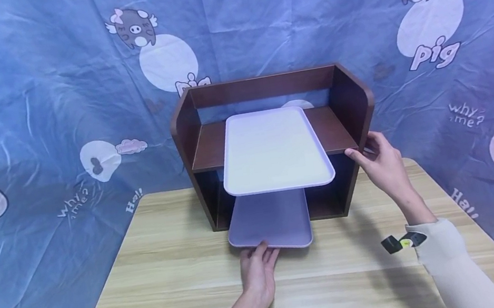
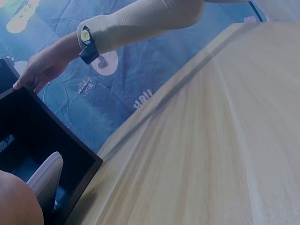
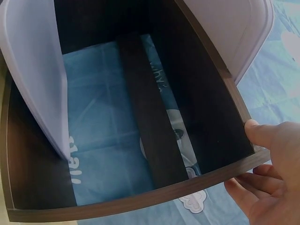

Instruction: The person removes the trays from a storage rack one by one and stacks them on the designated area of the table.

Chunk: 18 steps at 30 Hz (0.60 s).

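Observation:
A dark brown two-tier shelf (image 1: pixel 263 87) stands on the table. One pale lavender tray (image 1: pixel 275 150) lies on its upper board, jutting out past the front edge. Below, a second tray (image 1: pixel 271 222) sticks out of the lower compartment; its rear part is hidden beneath the upper tray. My left hand (image 1: pixel 256 275) pinches the lower tray's front edge, thumb on top and fingers underneath. On the right, my right hand (image 1: pixel 383 165) grips the shelf's side panel where it meets the upper board, thumb in front, as the right wrist view also shows.
The light wood table (image 1: pixel 176 292) extends in front and to both sides of the shelf. Blue cloth (image 1: pixel 52 98) printed with pigs and lettering hangs behind and beside it. A dark strap with a yellow piece (image 1: pixel 405 242) sits on the right wrist.

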Each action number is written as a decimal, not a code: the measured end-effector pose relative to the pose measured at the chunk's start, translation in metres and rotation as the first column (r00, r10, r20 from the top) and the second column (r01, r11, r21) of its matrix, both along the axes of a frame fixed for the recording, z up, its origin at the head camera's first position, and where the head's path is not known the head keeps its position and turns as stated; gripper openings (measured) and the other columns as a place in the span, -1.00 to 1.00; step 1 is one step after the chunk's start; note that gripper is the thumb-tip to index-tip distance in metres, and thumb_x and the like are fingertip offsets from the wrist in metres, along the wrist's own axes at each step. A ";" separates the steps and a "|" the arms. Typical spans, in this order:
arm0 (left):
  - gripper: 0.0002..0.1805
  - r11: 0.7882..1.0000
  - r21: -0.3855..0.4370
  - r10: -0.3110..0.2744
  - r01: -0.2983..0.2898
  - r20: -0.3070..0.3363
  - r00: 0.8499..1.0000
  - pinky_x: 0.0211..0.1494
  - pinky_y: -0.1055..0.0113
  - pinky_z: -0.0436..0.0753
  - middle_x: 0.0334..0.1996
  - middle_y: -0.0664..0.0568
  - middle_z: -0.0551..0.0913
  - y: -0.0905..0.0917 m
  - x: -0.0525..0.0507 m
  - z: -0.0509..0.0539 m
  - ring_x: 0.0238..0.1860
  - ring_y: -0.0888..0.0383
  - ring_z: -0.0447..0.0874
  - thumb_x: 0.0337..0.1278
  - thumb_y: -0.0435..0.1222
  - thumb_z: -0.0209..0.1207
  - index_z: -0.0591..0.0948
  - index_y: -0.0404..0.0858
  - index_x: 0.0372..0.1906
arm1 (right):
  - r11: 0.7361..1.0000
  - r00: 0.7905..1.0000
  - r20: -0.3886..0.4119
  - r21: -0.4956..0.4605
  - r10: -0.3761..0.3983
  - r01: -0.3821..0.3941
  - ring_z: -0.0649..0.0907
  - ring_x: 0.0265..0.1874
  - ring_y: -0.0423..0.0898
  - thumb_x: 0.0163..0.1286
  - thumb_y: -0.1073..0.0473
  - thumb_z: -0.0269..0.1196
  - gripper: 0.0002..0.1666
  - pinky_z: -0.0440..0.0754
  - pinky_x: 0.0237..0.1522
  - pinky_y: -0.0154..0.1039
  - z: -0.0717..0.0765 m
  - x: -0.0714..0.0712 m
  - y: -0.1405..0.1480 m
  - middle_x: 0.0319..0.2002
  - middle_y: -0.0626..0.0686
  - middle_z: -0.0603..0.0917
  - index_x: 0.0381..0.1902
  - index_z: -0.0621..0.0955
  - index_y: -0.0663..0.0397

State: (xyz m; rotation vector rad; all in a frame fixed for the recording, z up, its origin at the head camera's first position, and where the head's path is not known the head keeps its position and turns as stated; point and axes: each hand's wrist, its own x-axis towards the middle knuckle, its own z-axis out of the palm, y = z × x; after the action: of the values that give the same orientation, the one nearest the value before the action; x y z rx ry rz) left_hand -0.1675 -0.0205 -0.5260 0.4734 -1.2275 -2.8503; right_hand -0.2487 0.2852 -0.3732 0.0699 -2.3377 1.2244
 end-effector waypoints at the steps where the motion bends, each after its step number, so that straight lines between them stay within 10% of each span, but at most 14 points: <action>1: -0.46 1.000 -0.001 0.003 -0.003 -0.002 1.000 0.47 -0.02 0.65 0.24 -0.34 0.42 0.000 0.000 0.000 0.28 -0.18 0.68 0.49 -0.45 0.15 0.13 -0.41 0.33 | 1.000 1.000 0.000 -0.001 0.001 -0.001 0.66 0.30 0.36 0.46 -0.01 0.45 -0.20 0.59 0.06 -0.71 -0.001 0.000 0.000 0.33 0.43 0.62 0.43 0.42 0.31; 18: -0.58 0.997 0.013 0.078 -0.078 0.016 0.997 0.32 0.02 0.76 -0.01 -0.15 0.62 -0.004 0.000 0.005 0.02 0.00 0.83 0.39 -0.48 0.24 0.28 -0.39 0.16 | 0.999 1.000 -0.001 0.037 -0.013 0.013 0.72 0.21 0.29 0.46 -0.03 0.44 -0.23 0.56 -0.04 -0.77 -0.002 -0.002 0.000 0.30 0.40 0.66 0.47 0.48 0.20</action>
State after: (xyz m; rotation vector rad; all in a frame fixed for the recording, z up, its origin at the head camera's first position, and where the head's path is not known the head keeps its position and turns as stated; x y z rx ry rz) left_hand -0.1675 -0.0249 -0.5208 0.5318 -1.1655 -2.7971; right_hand -0.2511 0.2849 -0.3755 0.0676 -2.3562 1.1750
